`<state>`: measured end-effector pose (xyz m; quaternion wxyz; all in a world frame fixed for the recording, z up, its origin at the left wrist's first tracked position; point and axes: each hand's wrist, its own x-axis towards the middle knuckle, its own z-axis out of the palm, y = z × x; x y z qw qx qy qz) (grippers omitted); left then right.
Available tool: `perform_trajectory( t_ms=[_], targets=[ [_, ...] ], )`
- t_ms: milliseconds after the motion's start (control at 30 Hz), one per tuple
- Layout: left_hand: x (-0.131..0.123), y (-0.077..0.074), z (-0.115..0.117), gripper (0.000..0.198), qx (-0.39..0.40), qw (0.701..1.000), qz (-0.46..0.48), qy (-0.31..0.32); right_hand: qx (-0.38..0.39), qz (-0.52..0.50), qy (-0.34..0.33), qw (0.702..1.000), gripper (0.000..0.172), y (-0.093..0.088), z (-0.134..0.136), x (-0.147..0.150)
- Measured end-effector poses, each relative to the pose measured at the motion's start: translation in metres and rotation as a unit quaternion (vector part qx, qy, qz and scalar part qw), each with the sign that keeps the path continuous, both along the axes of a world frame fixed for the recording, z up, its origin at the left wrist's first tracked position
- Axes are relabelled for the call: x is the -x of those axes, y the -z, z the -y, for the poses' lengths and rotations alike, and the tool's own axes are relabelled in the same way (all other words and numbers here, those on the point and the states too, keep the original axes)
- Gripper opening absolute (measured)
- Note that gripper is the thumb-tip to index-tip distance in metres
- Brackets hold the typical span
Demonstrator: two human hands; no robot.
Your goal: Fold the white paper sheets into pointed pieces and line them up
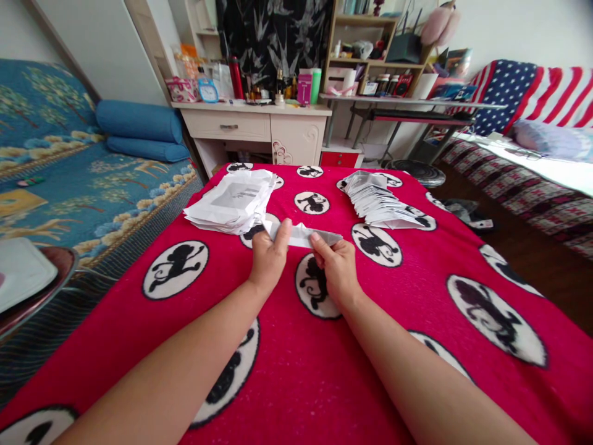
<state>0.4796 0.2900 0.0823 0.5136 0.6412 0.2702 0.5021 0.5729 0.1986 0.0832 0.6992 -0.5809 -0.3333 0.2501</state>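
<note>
Between my two hands is a folded strip of white and grey printed paper point(301, 235), held just above the red cloth. My left hand point(270, 252) grips its left end, thumb on top and fingers curled beneath. At the right end, my right hand point(337, 259) pinches it with the thumb pressed on the near face. Beyond my left hand lies a stack of flat printed sheets point(234, 201), loosely piled with uneven edges. Past my right hand, a row of folded papers point(382, 201) lies overlapped like a fan.
A red cloth with black monkey prints point(296, 371) covers the table. Behind it stand a white dresser point(231, 127) crowded with bottles and boxes, and a desk with shelves point(370, 102). A blue sofa point(92, 179) is at left, a bed point(532, 185) at right.
</note>
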Motion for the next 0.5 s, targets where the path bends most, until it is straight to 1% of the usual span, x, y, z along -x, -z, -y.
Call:
perform_trajectory(
  t_ms=[67,100,133,167,200,233,267,333,367,400,433,500],
  targets=[
    [0.006,0.002,-0.017,0.050,0.027,0.998,0.034,-0.038,-0.007,-0.023,0.035,0.999,0.043,0.003,0.003,-0.014],
    [0.008,0.002,-0.026,0.051,0.053,0.994,0.075,-0.067,-0.024,-0.039,0.070,0.996,0.041,0.004,0.004,-0.021],
    [0.011,0.003,-0.034,0.050,0.070,0.988,0.104,-0.091,-0.039,-0.048,0.091,0.994,0.039,0.004,0.005,-0.028],
    [0.013,0.003,-0.041,0.050,0.076,0.983,0.119,-0.114,-0.051,-0.051,0.110,0.991,0.037,0.005,0.006,-0.033],
    [0.014,0.004,-0.045,0.050,0.077,0.982,0.120,-0.123,-0.054,-0.046,0.122,0.990,0.036,0.005,0.007,-0.036],
    [0.014,0.004,-0.046,0.049,0.073,0.985,0.107,-0.116,-0.046,-0.030,0.126,0.991,0.035,0.005,0.007,-0.037],
    [0.013,0.003,-0.044,0.046,0.070,0.990,0.084,-0.086,-0.034,-0.007,0.125,0.992,0.035,0.004,0.007,-0.037],
    [0.010,0.003,-0.036,0.037,0.081,0.996,0.044,-0.003,-0.007,0.047,0.110,0.993,0.031,0.003,0.005,-0.032],
    [0.008,0.003,-0.031,0.037,0.094,0.994,0.027,0.039,0.003,0.071,0.097,0.993,0.027,0.003,0.004,-0.029],
    [0.006,0.003,-0.027,0.039,0.103,0.992,0.016,0.068,0.006,0.088,0.083,0.993,0.022,0.003,0.003,-0.026],
    [0.004,0.004,-0.023,0.042,0.106,0.990,0.004,0.090,0.005,0.100,0.068,0.993,0.019,0.003,0.002,-0.024],
    [0.002,0.006,-0.020,0.041,0.092,0.991,-0.016,0.100,0.005,0.116,0.041,0.992,0.020,0.004,0.001,-0.022]
  ],
)
